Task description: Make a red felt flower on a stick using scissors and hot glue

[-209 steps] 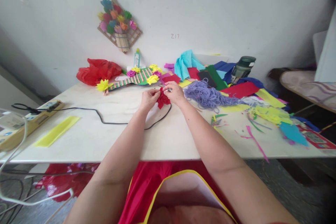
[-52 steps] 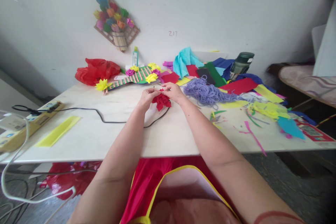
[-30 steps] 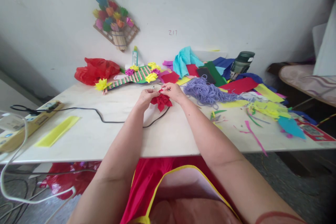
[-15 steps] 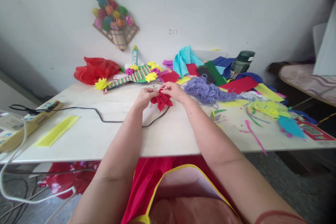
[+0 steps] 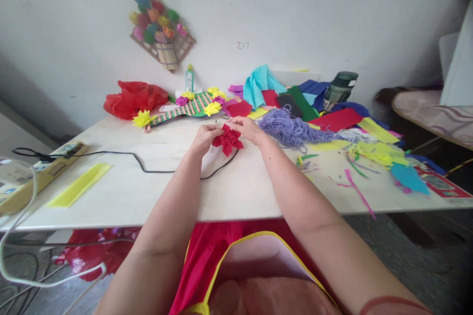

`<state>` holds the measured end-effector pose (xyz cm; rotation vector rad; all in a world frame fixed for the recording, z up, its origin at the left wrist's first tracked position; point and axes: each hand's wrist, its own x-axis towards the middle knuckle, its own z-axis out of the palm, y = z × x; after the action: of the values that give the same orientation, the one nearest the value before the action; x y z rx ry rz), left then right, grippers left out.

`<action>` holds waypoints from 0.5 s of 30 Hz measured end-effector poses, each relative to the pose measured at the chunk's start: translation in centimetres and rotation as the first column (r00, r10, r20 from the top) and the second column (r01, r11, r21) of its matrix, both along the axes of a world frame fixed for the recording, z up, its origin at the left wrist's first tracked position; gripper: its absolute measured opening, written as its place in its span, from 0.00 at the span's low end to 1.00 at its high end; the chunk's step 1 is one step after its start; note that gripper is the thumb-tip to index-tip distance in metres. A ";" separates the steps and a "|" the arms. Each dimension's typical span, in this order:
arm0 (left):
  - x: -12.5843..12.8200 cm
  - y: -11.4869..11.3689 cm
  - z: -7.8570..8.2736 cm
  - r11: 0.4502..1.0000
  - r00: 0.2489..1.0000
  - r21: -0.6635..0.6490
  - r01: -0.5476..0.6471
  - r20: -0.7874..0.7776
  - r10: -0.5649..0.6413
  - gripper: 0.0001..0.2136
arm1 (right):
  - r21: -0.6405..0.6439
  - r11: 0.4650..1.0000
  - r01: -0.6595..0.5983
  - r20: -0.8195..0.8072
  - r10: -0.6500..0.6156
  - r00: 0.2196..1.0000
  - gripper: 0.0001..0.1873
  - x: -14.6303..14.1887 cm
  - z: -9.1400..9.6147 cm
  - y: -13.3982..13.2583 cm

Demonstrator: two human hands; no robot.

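A red paper flower with pointed petals is held up above the white table. From the left side my left hand pinches its edge between thumb and fingers. On the other side my right hand grips the flower's upper right petals, fingers closed. Behind the hands lies a green, striped, instrument-shaped craft piece trimmed with yellow and purple paper flowers. The underside of the red flower is hidden.
A black cord runs from the power strip to beneath the hands. Purple yarn, coloured paper scraps and a dark bottle lie at right. A yellow paper strip is at left; a red plastic bag sits behind.
Both hands stay in nearly the same place on the red flower. My right fingers have shifted slightly, and a bit more of the flower's top shows.
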<state>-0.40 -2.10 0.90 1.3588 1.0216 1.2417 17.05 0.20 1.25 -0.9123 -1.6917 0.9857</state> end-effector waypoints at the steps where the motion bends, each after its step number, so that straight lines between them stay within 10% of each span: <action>1: 0.0 0.0 0.0 1.000 1.000 0.000 -0.011 0.010 0.011 0.09 | 0.004 0.999 0.054 0.003 -0.054 0.999 0.09 0.1 0.0 0.1; 7: -0.1 0.2 0.1 0.996 0.993 -0.016 -0.086 0.085 0.087 0.09 | -0.012 0.928 0.373 0.243 -0.359 0.901 0.09 1.6 0.3 0.8; 15: -0.4 0.5 -0.4 0.995 0.991 -0.031 -0.095 0.090 0.097 0.10 | 0.186 0.836 0.516 0.814 -0.425 0.396 0.15 2.9 1.8 -0.5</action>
<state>-0.83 -1.57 0.55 1.2338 1.0460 1.3445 19.98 -0.30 3.03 -2.0482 -1.9230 0.1717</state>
